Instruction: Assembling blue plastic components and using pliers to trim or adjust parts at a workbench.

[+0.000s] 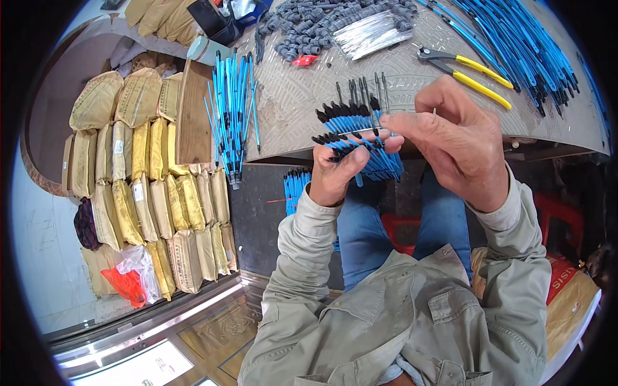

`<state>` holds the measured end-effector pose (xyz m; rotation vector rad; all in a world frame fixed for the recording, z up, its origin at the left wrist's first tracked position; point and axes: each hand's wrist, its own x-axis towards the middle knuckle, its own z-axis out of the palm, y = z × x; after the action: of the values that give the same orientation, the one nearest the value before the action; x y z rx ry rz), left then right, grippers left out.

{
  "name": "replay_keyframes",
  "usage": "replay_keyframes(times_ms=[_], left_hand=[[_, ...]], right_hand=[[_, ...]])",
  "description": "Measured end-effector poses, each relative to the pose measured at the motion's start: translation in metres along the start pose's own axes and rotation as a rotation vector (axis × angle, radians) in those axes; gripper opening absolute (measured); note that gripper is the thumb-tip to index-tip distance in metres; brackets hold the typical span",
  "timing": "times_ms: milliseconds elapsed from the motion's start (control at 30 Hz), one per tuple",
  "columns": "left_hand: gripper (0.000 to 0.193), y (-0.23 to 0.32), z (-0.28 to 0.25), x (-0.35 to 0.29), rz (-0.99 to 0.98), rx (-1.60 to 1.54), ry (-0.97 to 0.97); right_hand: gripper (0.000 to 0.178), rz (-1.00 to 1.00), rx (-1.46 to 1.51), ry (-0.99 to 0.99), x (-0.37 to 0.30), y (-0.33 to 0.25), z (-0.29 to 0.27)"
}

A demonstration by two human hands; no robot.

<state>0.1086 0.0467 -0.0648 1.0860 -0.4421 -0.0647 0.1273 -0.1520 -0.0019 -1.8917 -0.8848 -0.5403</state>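
**Left hand (330,182) closed around a bundle (381,166) of blue rods**

Clock directions ran from the spot where the hands met, with 12 toward the top of the view. The bench (296,96), grey and patterned, spread from 10 through 12 to 3. Parcels (141,151) in brown and yellow wrapping stood in stacked rows at 9. A long heap (521,51) of blue rods lay on the bench at 2. Dark grey fittings (315,26) were piled at 11, and a smaller cluster (228,96) of blue rods sat at 10.

The right hand (454,138) was at 3, its thumb and forefinger drawn nearly together at the bundle's right edge; whether they pinched anything could not be told. The left hand was at 8, its thumb folded over the bundle and its grip closed. The bundle sat between the hands, overlapping the bench's near edge in view. Many of its black tips pointed toward 10, while several thin stems rose toward 12.

Yellow-handled pliers (484,72) lay at 1 to 2, handles apart. Silver pins (373,35) were massed at 12. A red piece (305,60) lay just beside the fittings, between 10 and 11. A slim silver strip (360,131) crossed the bundle.
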Motion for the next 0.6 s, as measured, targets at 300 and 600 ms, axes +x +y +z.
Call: replay_keyframes(times_ms=[300, 600], left_hand=[[0.026, 0.0009, -0.0021, -0.0019, 0.01, 0.077, -0.024], [0.027, -0.0031, -0.0053, -0.0038, -0.033, 0.104, 0.061]], right_hand=[[0.028, -0.012, -0.093, 0.005, -0.0016, -0.0054, 0.0047], [0.032, -0.147, -0.267, 0.056, 0.0034, -0.0022, 0.0031]])
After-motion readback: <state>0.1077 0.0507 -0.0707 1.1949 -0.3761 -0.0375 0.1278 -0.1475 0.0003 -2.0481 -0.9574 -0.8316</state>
